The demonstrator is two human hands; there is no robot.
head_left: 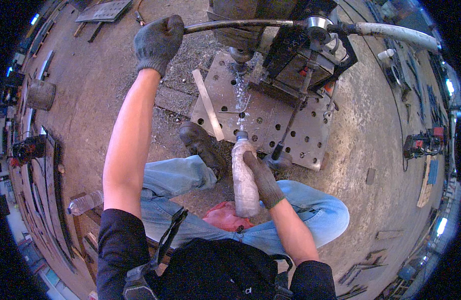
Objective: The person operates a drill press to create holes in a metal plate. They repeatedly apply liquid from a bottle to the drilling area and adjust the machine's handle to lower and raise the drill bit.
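Note:
My left hand (159, 44), in a grey work glove, is closed round the end of a long metal lever (240, 23) that runs to a round hub (318, 25) on a drilling machine. My gloved right hand (261, 177) grips a cloudy plastic bottle (243, 175), its cap end pointing away from me. Whitish liquid streaks (240, 97) run from the bottle's tip toward the drill chuck (241, 54). Beneath lies a steel plate (270, 127) with many round holes. A thin bent rod (235, 111) and a flat metal strip (208, 105) lie on or against the plate.
A black machine body (295, 75) stands beyond the plate. My boot (200, 145) is close to the plate's left edge. A red bag (226, 216) lies between my legs, and another clear bottle (85, 203) is at my left. A bucket (41, 94) stands farther left; metal bars (363, 267) lie at the right.

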